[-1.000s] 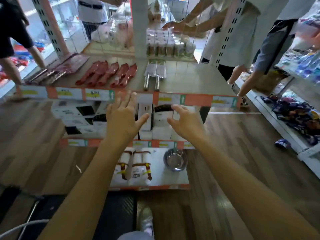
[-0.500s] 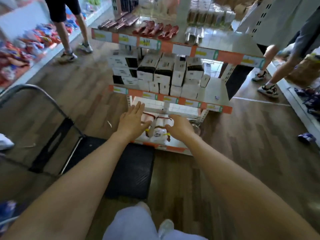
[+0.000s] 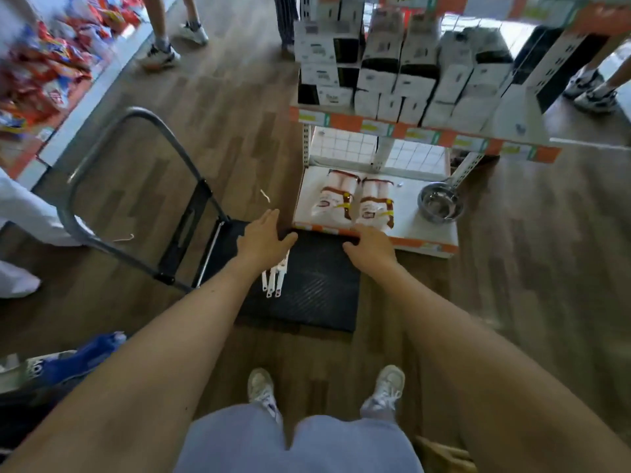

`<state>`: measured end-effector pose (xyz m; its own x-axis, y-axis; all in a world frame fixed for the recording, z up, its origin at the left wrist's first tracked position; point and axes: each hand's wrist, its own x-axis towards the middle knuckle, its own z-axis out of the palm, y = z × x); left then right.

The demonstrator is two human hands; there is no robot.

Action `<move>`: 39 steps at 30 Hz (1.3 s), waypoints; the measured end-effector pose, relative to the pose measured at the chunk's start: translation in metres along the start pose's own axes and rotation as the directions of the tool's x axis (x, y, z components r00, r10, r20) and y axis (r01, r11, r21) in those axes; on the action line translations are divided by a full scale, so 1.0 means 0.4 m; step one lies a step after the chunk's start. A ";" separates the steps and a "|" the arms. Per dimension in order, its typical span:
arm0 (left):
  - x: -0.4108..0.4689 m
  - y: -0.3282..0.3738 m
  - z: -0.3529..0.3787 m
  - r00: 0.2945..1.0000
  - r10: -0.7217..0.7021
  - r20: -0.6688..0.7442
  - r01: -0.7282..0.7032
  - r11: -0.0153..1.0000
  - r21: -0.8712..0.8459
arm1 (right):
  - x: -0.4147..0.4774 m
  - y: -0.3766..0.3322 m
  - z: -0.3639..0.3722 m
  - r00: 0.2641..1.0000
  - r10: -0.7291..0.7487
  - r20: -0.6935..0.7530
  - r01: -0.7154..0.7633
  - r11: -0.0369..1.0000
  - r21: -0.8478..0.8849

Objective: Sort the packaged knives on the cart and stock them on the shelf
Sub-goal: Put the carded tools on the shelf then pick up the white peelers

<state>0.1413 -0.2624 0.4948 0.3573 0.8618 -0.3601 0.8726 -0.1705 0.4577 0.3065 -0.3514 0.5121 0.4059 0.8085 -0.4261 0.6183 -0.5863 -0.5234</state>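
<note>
A black flat cart (image 3: 317, 288) with a grey handle (image 3: 112, 131) lies on the floor in front of the shelf (image 3: 423, 134). A few white packaged knives (image 3: 273, 283) lie on the cart's deck, partly under my left wrist. My left hand (image 3: 263, 238) hovers over the cart's far left part, fingers spread, holding nothing. My right hand (image 3: 370, 249) is above the cart's far edge, close to the bottom shelf board (image 3: 420, 230), fingers loosely curled and empty.
White and black boxes (image 3: 399, 76) fill the middle shelf. The bottom board holds two white and brown packs (image 3: 355, 203) and a steel bowl (image 3: 440, 204). Other people's feet (image 3: 170, 46) stand at the back left and back right. Colourful packets (image 3: 41, 73) lie at the left.
My view has tilted down from the upper shelf to the floor and cart. Both hands have dropped from the boxed shelf level to just above the cart deck.
</note>
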 end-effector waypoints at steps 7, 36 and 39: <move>0.073 -0.205 0.007 0.995 -0.009 0.102 0.009 1.000 0.000 | 0.049 -0.087 0.191 0.997 0.028 0.069 -0.025 0.999 -0.045; 0.702 -0.799 0.950 0.947 -0.264 0.185 0.287 0.952 -0.110 | 0.835 0.361 1.198 0.962 0.220 0.161 -0.234 0.969 0.079; 0.728 -0.837 1.023 0.937 -0.302 0.177 0.320 0.944 -0.084 | 0.874 0.383 1.261 0.954 0.251 0.165 -0.270 0.957 0.109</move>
<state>0.0896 -0.1498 -0.0958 0.1305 0.7743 -0.6193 0.9096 0.1549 0.3854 0.2035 -0.1843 -0.0892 0.4316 0.6157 -0.6592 0.4082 -0.7850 -0.4659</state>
